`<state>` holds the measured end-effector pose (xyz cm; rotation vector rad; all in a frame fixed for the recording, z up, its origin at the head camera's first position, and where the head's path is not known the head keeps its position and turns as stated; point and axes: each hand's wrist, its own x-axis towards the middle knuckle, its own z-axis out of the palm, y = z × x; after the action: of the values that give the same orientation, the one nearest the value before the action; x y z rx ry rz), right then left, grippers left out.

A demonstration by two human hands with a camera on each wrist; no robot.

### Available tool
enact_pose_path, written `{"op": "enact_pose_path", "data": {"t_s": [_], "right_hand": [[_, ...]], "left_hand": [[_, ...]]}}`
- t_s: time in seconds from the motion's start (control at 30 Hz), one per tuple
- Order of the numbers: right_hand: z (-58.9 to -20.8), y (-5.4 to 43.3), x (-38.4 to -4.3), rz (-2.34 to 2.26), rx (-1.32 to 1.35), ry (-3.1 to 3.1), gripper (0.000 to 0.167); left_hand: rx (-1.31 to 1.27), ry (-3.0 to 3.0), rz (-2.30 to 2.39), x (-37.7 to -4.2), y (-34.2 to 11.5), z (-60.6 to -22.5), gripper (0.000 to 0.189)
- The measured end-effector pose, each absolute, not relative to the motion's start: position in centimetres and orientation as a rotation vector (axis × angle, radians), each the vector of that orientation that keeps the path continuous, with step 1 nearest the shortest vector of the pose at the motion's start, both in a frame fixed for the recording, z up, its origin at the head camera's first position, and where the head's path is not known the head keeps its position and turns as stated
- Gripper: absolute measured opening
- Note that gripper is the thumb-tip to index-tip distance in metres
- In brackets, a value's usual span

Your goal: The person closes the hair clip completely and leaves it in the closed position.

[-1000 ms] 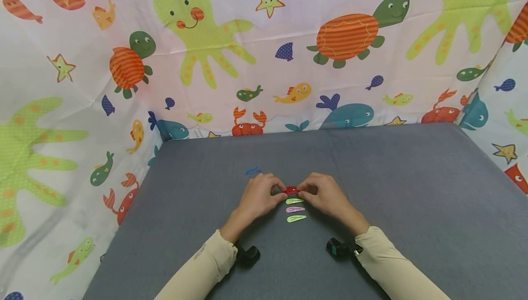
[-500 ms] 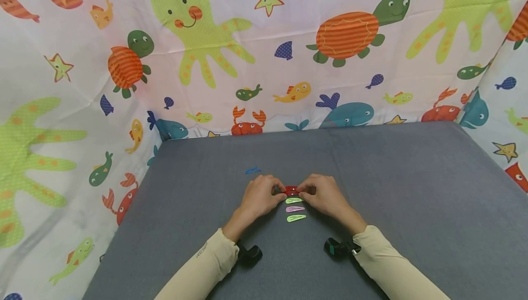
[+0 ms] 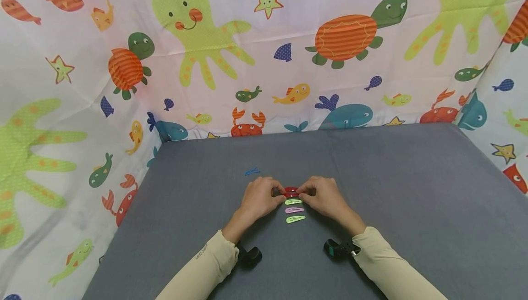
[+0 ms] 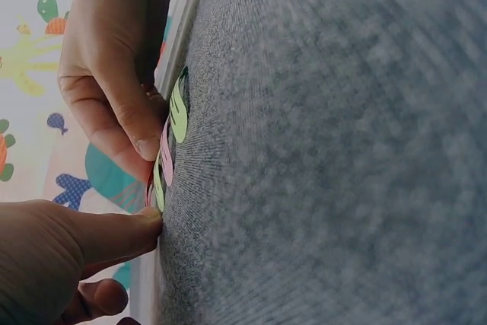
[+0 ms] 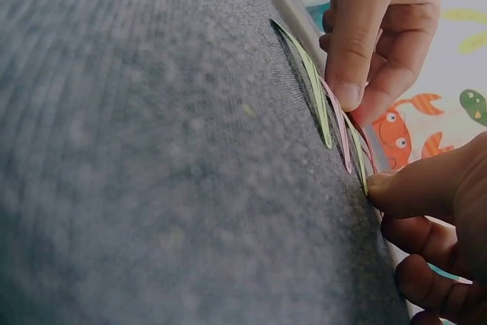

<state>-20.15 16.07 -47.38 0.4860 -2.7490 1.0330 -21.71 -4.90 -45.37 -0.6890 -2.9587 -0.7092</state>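
Observation:
Both hands meet over a red hair clip [image 3: 291, 190] at the far end of a row of clips. My left hand [image 3: 260, 195] pinches its left end between thumb and index finger. On the right end, the thumb and index finger of my right hand [image 3: 324, 195] do the same. Two red bands show between the fingertips; the ends are hidden. Nearer me in the row lie a light green hair clip [image 3: 294, 202], a pink hair clip [image 3: 294, 210] and another light green hair clip [image 3: 295, 219]. Both wrist views show the row edge-on beside the thumbs.
Beyond my left hand, something small and blue, clip-like [image 3: 252, 171], lies on the grey cloth-covered table [image 3: 412, 190]. A curtain [image 3: 280, 75] printed with sea animals rises along the table's back and sides. Dark wrist cameras [image 3: 337, 248] hang below both cuffs.
Both hands stay nearly in place at the red hair clip. A gap between two red bands now shows, where one second ago they looked like a single band.

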Motion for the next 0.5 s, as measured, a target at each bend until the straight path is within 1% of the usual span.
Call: {"op": "enact_pose_path", "data": {"t_s": [0.5], "right_hand": [[-47.35,16.09,-20.09,1.046,0.490,-2.724,0.007]], "left_hand": [[-0.703,-2.933,-0.715,-21.66,-5.11,-45.26,0.010]]}}
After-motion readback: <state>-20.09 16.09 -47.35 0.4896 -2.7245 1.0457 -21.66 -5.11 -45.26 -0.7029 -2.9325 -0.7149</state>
